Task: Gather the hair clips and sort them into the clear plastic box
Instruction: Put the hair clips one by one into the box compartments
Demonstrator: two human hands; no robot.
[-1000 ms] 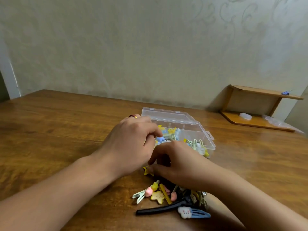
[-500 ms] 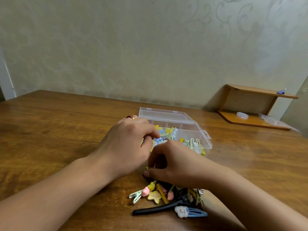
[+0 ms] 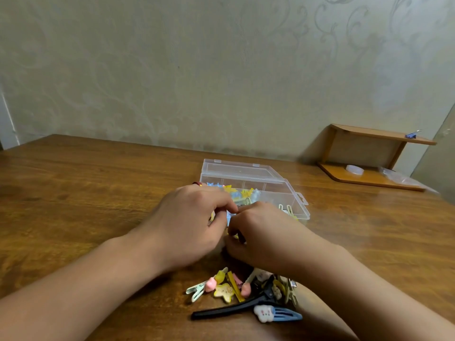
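The clear plastic box (image 3: pixel 294 204) stands open mid-table, its lid (image 3: pixel 236 169) lying flat behind it, with small yellow and blue clips (image 3: pixel 242 193) inside. My left hand (image 3: pixel 189 225) and my right hand (image 3: pixel 268 238) meet fingertip to fingertip just in front of the box. Both are curled and pinch a small hair clip (image 3: pixel 235 235), of which only a yellow bit shows. Nearer to me lies a pile of hair clips (image 3: pixel 227 287), a long black clip (image 3: pixel 226 311) and a blue snap clip with a white cloud (image 3: pixel 277 315).
The wooden table (image 3: pixel 86 193) meets a patterned wall at the back. At the back right stands a small wooden shelf (image 3: pixel 376 175) holding a white round thing (image 3: pixel 354 169), a plastic bag and a blue binder clip (image 3: pixel 410 135).
My right hand has risen from the table toward the box with the yellow clip, and its fingers now touch those of my left hand. The view has tilted slightly.
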